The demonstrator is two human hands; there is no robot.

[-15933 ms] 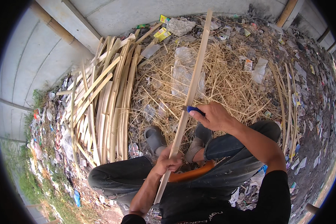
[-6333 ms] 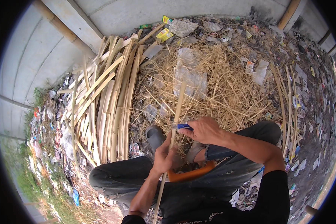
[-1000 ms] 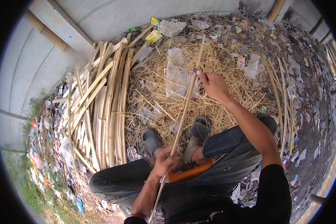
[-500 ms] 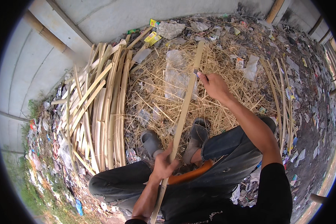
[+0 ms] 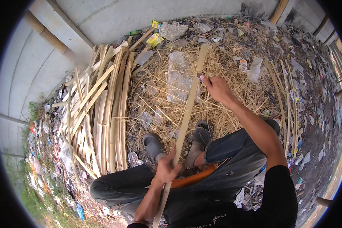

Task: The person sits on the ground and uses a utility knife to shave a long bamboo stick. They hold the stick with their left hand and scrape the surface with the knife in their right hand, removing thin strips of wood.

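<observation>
A long, flat bamboo strip (image 5: 188, 108) runs from my lap out over the straw-like shavings. Its near end passes beneath my left forearm. My left hand (image 5: 167, 170) is closed round the strip between my knees. Near the far end, my right hand (image 5: 218, 89) grips a small dark blade (image 5: 199, 75) that lies across the strip; my fingers hide most of the tool. Across my lap, below the left hand, rests a curved orange-brown piece (image 5: 193, 179), partly covered; its kind is unclear.
A pile of split bamboo strips (image 5: 112, 114) lies at the left, with a few thinner strips (image 5: 288, 102) at the right. Bamboo shavings (image 5: 224, 114) cover the ground before my grey shoes (image 5: 203, 131). Litter surrounds them, and a grey wall (image 5: 140, 15) stands behind.
The bamboo strip's far end and my right hand with the blade have shifted slightly toward me. My left hand keeps nearly the same place.
</observation>
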